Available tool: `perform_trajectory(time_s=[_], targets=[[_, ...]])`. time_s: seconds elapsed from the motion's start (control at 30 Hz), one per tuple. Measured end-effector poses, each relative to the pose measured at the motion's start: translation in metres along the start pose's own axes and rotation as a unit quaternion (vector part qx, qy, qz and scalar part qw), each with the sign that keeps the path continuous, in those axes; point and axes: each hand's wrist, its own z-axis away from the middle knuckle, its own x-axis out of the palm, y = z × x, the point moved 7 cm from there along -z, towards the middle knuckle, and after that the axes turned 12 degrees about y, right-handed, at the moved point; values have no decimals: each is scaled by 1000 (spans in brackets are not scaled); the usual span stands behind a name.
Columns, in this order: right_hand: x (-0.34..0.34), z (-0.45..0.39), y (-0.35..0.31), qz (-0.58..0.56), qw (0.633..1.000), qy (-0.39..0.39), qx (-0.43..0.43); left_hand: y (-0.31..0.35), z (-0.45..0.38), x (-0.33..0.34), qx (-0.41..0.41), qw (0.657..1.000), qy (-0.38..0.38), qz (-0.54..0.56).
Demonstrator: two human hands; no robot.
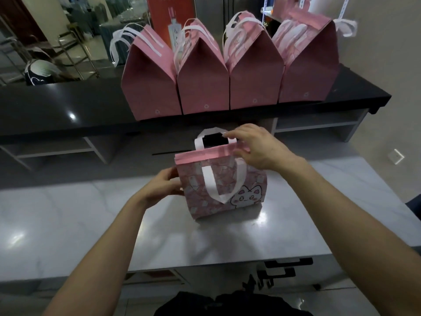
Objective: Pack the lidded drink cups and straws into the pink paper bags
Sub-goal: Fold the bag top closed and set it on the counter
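Pink paper makes this bag (222,188), so it is probably light and soft, and it would crush if squeezed hard. It stands on the pale counter (68,215), near the middle. The left hand (163,187) holds the bag's left side with curled fingers. The right hand (255,145) pinches the folded top edge. The white handles (210,179) look like the safest place to lift it. Four closed pink bags (227,71) wait on the dark shelf (57,103) behind.

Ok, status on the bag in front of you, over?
Left hand holds the bag's side; right hand pinches its folded top. Cat-print bag upright on the white counter, top closed. Four bags lined behind. Nothing in the way.
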Motion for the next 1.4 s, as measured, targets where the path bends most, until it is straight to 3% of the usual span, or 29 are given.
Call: perform_trajectory(time_s=[0.07,0.17,0.27,0.37,0.43,0.53,0.63,0.73,0.87,1.13,1.27,1.33,1.4], targets=[[9,-7,-5,21,999,-24,-19,3,-3,-6,7,999,45,-22],[10,-12,2,26,1000,-10,2,10,-5,-27,70,960,215,-165],[6,-8,10,31,997,60,33,16,-7,-10,111,960,178,-183],[-17,16,14,31,971,227,74,24,-3,5,180,924,182,-285],[-28,47,16,20,942,324,87,30,4,16,216,917,168,-290],[-31,94,17,-25,917,380,123,32,18,35,245,909,166,-293],[-20,144,10,-38,925,362,111,28,41,59,248,914,171,-272],[5,185,7,-26,969,231,84,22,65,81,248,917,162,-266],[35,219,11,-5,988,81,132,6,90,103,216,916,153,-300],[36,192,12,66,995,-24,78,23,109,122,225,881,198,-365],[27,201,13,32,997,0,66,21,113,110,220,861,221,-402],[29,205,7,11,998,9,60,13,111,101,193,864,241,-398],[34,212,-1,-17,999,1,42,2,109,90,150,893,266,-332]])
